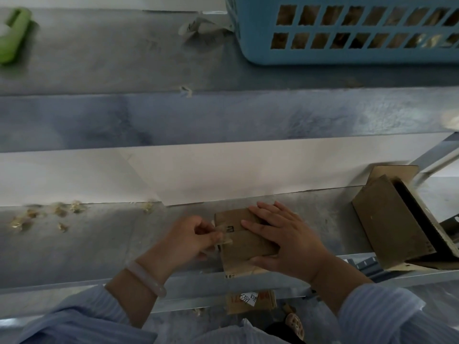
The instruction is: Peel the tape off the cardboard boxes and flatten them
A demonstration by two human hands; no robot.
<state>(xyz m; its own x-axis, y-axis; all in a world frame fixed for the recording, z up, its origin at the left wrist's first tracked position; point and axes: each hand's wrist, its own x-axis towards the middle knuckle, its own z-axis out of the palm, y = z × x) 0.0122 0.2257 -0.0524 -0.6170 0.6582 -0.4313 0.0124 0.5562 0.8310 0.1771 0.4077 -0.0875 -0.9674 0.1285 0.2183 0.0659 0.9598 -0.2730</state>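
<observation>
Pressing down with straight fingers, the right hand lies on top of a small cardboard box at the near edge of the grey metal desk, its thumb lying along the box's near side. The hand covers most of the right half of the box, so that end cannot be seen. The left hand is just beside the box's left end, thumb and fingers pinched on a strip of clear tape. The strip is thin and glossy, and where it meets the cardboard is hard to make out. A pale bracelet sits on the left wrist.

Small scraps of tape lie scattered on the desk well to the left. A white sheet runs across the desk beyond the hands. To the right, another cardboard box lies tilted at the desk's end, with more cardboard behind it, partly hidden.

At the far right stands a blue plastic basket, cut off by the frame. Brown shapes show through its holes, too blurred to name. A crumpled pale scrap lies just to its left. A green object at the far left is also cut off. Below the desk edge, a piece of cardboard with a handwritten label shows in part.
</observation>
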